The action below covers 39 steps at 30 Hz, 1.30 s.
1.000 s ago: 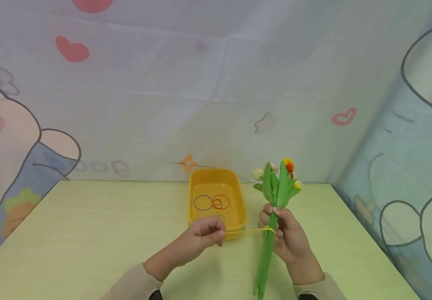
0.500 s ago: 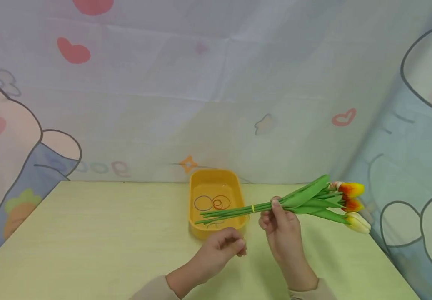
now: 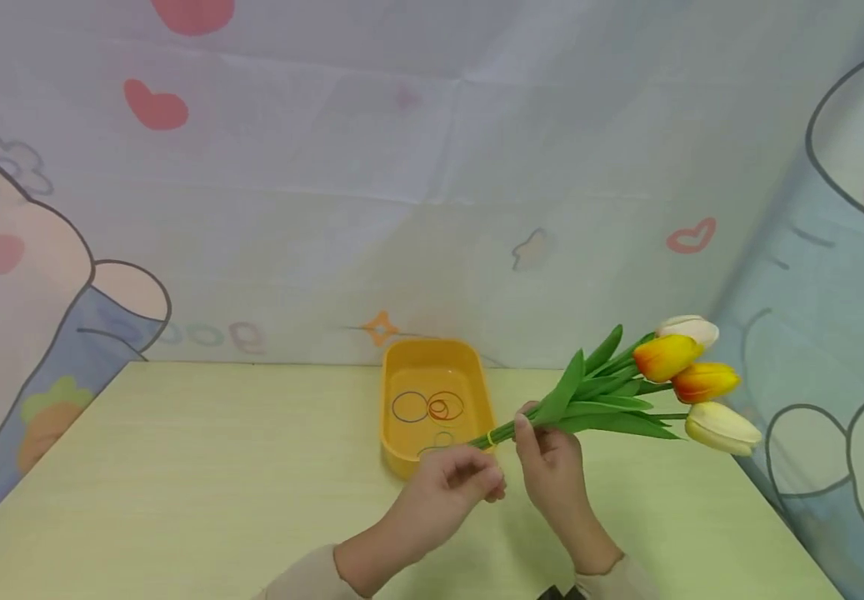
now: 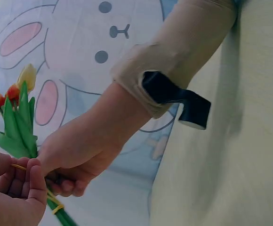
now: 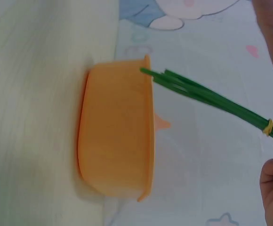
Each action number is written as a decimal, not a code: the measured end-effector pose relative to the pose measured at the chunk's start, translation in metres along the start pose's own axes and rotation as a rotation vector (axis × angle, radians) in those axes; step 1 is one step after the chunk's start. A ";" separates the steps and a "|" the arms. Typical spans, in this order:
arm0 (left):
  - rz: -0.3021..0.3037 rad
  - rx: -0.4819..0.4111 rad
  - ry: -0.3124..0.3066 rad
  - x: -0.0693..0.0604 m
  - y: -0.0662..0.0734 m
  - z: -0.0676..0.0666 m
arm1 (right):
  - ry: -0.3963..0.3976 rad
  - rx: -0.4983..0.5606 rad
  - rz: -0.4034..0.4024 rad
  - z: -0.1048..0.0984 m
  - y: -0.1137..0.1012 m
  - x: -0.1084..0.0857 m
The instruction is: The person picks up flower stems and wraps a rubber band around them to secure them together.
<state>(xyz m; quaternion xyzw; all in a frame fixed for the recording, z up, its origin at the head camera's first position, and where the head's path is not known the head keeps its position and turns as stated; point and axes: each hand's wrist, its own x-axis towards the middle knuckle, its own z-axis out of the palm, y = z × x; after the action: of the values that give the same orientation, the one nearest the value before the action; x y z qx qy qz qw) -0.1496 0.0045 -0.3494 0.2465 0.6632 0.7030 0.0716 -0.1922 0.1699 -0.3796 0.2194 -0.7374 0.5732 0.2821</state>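
Note:
A bunch of tulips (image 3: 667, 358), white, pale yellow and orange-yellow with green leaves, leans to the right in the head view. My right hand (image 3: 555, 471) grips its green stems (image 5: 202, 92) just below the leaves. Around the stems, left of that hand, goes a yellow rubber band (image 5: 268, 127). From there a strand of the band stretches away to my left hand (image 4: 16, 190), whose thumb and fingers pinch it in the left wrist view. In the head view the left hand (image 3: 450, 487) hides the stem ends.
Behind the hands stands a yellow basin (image 3: 394, 442) on the pale table (image 3: 214, 467). Inside lie several loose rubber bands (image 3: 410, 407), blue, red and other colours. A cartoon-printed cloth (image 3: 327, 208) hangs along the table's back edge.
The bunch has turned from upright to lying with its blooms to the right, then tilted slightly upward. My left hand has moved right, close to the stems, still with the band.

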 end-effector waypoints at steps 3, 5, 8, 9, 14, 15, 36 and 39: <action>-0.050 -0.033 -0.016 0.002 0.014 -0.016 | -0.078 -0.077 -0.060 -0.002 0.002 0.001; -0.091 -0.054 -0.049 0.002 0.021 -0.026 | -0.142 -0.087 -0.063 -0.003 0.002 0.001; -0.129 -0.075 -0.128 0.003 0.028 -0.040 | -0.253 -0.031 -0.046 -0.006 0.001 0.002; -0.134 -0.087 -0.157 0.003 0.030 -0.045 | -0.294 0.004 -0.035 -0.007 0.000 0.002; -0.139 -0.186 -0.275 0.000 0.034 -0.063 | -0.527 0.326 0.067 -0.013 -0.007 0.005; -0.133 -0.203 -0.292 -0.001 0.034 -0.065 | -0.574 0.414 0.099 -0.014 -0.007 0.005; 0.078 -0.327 -0.331 -0.003 -0.016 -0.049 | -0.715 1.504 0.369 -0.009 -0.025 0.002; 0.136 -0.365 -0.293 -0.005 -0.025 -0.040 | -0.603 1.519 0.414 -0.011 -0.029 0.004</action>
<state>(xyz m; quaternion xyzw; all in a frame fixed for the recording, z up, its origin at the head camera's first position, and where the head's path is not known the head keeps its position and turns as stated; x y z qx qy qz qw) -0.1686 -0.0303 -0.3743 0.3729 0.4898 0.7710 0.1630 -0.1745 0.1738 -0.3541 0.3534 -0.2207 0.8705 -0.2618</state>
